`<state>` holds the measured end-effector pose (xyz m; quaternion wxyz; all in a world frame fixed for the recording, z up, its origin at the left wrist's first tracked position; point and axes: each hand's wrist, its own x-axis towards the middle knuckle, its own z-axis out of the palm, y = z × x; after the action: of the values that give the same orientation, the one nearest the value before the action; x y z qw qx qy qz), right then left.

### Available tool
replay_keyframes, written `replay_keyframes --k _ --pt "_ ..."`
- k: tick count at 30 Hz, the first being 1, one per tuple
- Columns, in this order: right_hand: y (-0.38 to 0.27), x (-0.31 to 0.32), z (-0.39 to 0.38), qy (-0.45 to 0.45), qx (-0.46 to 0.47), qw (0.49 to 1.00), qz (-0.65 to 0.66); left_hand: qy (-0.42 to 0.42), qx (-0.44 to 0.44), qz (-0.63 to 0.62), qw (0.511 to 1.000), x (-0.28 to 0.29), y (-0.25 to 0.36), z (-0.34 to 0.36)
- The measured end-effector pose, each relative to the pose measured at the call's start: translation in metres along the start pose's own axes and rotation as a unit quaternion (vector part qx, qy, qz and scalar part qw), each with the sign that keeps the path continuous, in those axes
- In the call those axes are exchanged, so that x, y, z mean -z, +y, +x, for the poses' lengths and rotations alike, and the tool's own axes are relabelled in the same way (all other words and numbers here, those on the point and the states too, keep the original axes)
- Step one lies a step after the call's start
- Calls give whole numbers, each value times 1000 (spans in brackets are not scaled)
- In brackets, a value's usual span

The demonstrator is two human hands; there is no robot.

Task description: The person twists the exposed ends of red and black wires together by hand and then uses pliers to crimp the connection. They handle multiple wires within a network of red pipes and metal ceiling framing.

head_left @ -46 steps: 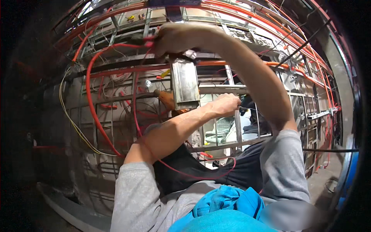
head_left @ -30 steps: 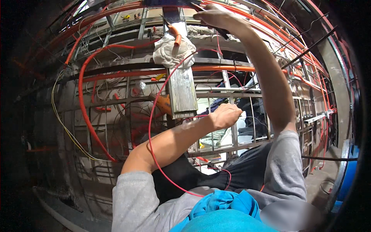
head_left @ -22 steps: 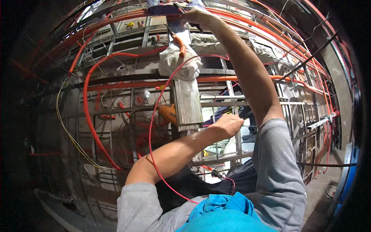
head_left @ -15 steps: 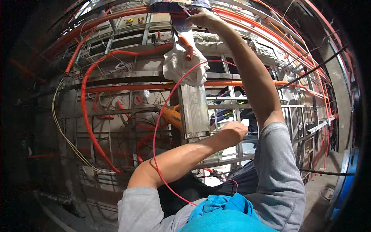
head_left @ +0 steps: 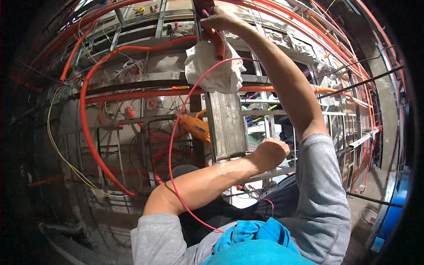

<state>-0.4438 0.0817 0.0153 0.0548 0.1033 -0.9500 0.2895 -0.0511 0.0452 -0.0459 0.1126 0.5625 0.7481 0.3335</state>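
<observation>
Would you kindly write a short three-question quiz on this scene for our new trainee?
1. Multiple choice: in this view, the orange tool shows on which side of the ribbed grey plank? A) right; B) left.
2. True or false: the thin red cable passes in front of the left forearm.
3. Short answer: which hand is nearer the short orange conduit over the white cloth?

Key: 1. B; 2. True; 3. The right hand.

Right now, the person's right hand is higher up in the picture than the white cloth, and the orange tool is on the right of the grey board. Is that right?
Not quite: the head view shows the orange tool on the left of the grey board. The right hand is higher up than the white cloth.
</observation>
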Motion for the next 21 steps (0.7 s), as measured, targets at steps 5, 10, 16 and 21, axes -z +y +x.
replay_keyframes --k 5,10,16,21 --pt "151 105 24 285 343 787 -427 -27 -67 21 997 1 63 48" --pt "-12 57 -78 6 87 994 -58 1 83 41 996 8 -11 -4" --pt "-41 152 -241 -37 8 999 3 -80 21 93 992 40 -13 6" --pt "-69 219 -381 -51 -121 991 1 -65 1 104 992 12 6 17"
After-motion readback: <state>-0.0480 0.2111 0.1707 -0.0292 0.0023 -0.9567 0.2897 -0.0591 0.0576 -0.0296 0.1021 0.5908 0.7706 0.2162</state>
